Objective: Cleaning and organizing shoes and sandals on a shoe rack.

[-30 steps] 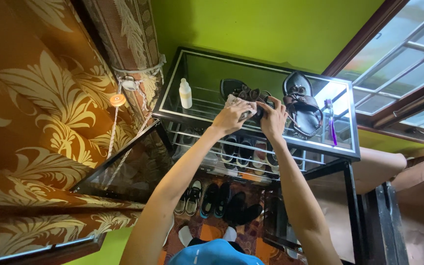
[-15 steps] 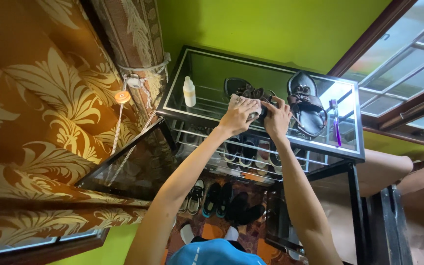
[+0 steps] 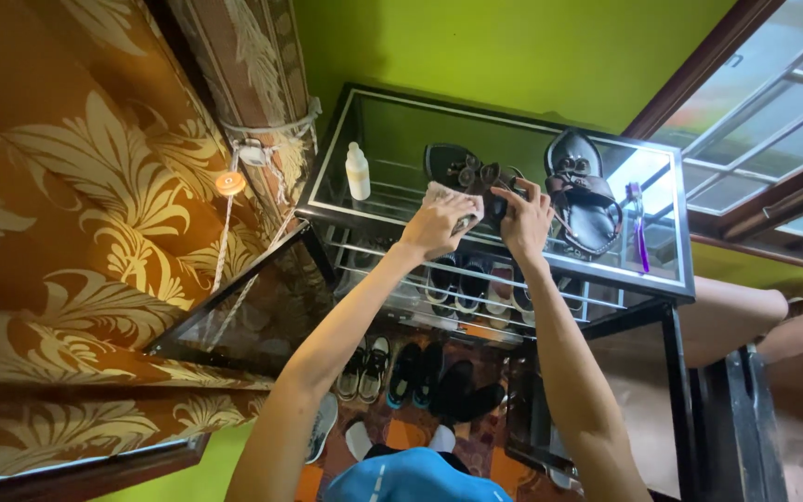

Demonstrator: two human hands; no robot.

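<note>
A black sandal [image 3: 462, 169] with round metal studs lies on the glass top of a black-framed shoe rack [image 3: 401, 231]. My left hand [image 3: 439, 226] presses a pale cloth [image 3: 441, 196] against the near part of that sandal. Just to the right, my right hand [image 3: 524, 218] grips the sandal's strap side and holds it steady. A second black sandal [image 3: 583, 193] rests on the glass to the right, untouched.
A small white bottle [image 3: 357, 172] stands at the left of the glass top, and a purple toothbrush [image 3: 638, 225] lies at its right edge. Several shoes fill the rack's lower shelves [image 3: 462, 284] and the floor [image 3: 411, 376]. An orange leaf-patterned curtain [image 3: 76, 214] hangs left; a window [image 3: 773, 121] is right.
My left hand and the cloth have slid slightly toward me along the sandal. My right hand keeps its hold. The view has shifted a little.
</note>
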